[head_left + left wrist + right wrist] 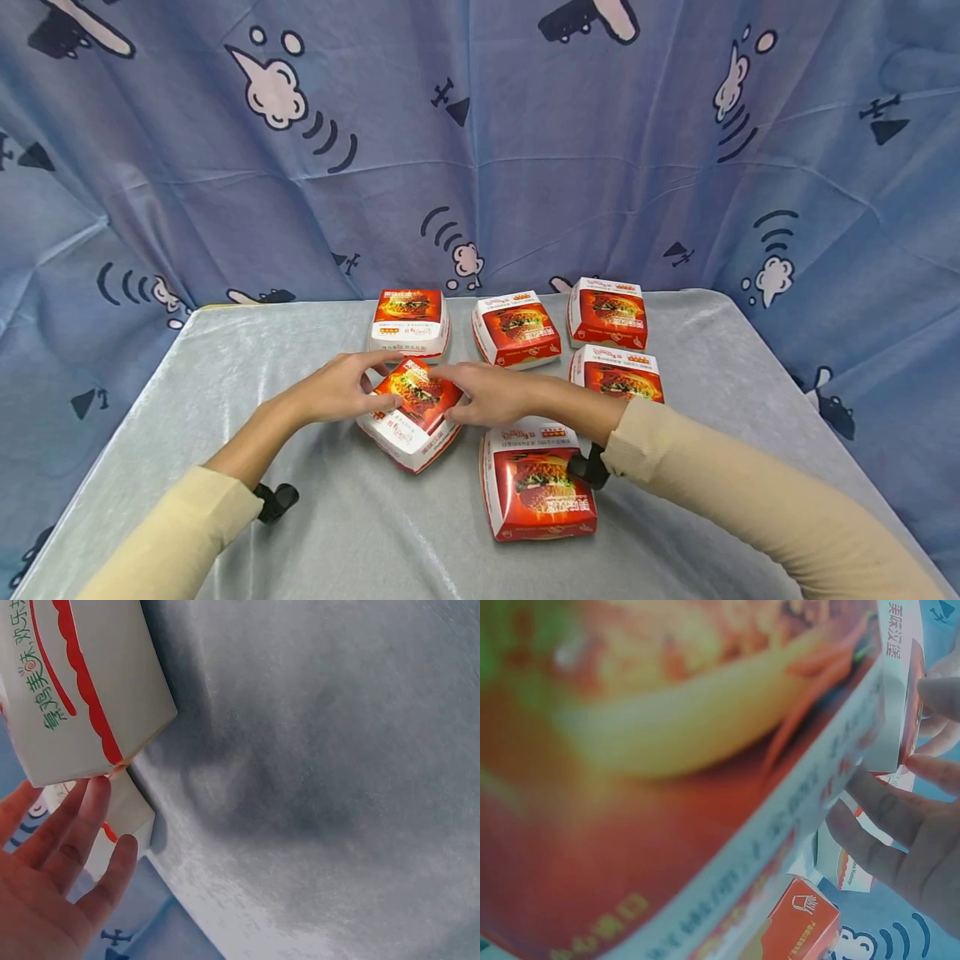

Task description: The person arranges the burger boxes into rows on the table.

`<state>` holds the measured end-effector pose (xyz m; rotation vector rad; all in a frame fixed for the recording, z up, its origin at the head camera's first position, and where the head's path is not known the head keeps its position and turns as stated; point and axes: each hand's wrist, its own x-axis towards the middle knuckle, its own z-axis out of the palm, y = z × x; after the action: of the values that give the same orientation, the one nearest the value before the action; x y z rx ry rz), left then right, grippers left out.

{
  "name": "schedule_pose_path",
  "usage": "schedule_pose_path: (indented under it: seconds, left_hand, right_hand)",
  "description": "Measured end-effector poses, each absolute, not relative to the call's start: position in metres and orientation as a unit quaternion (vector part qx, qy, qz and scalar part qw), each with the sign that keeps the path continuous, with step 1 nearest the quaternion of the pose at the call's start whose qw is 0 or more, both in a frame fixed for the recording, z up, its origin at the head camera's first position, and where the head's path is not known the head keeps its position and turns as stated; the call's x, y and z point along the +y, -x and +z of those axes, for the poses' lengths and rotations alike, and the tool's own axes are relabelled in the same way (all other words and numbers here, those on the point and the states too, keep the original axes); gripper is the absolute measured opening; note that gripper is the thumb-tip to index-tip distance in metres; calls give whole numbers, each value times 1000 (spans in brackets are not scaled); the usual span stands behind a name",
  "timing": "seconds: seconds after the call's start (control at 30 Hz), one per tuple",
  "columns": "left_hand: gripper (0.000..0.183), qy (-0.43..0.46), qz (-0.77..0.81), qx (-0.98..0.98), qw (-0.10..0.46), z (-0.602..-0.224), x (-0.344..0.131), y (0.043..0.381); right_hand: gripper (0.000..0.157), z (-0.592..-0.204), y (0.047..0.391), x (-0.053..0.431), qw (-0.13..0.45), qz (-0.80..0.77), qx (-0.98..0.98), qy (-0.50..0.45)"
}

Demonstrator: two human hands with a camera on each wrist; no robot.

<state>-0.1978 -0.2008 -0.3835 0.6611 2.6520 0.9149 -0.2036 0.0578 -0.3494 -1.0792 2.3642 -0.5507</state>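
Note:
In the head view a red and white burger box is turned at an angle between my two hands, left of the middle of the grey cloth. My left hand holds its left side, the thumb on the lid's edge and the fingers spread at the back. From the right, my right hand grips the same box, fingers over the lid's far edge and thumb at the near side. The left wrist view has my left fingertips right at the edge of the white box side.
Another burger box stands right behind the held one. More line the back: a middle box and a right box. One box is partly behind my right forearm; another lies in front. A patterned blue curtain hangs behind.

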Motion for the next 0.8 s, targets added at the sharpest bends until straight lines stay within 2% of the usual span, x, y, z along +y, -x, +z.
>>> schedule_pose_path:
  seconds: [0.13,0.4,0.8]
  left_hand:
    - [61,-227,325,909,129,-383,-202,198]
    - [70,-230,350,899,129,-384,-208,197]
    - [66,-208,369,895,139,-386,-211,195]
  right_hand:
    - [65,-349,206,57,254,-206,861,389]
    - [64,-350,207,58,253,-216,857,393]
    - [66,-346,206,64,261,-253,848,386]
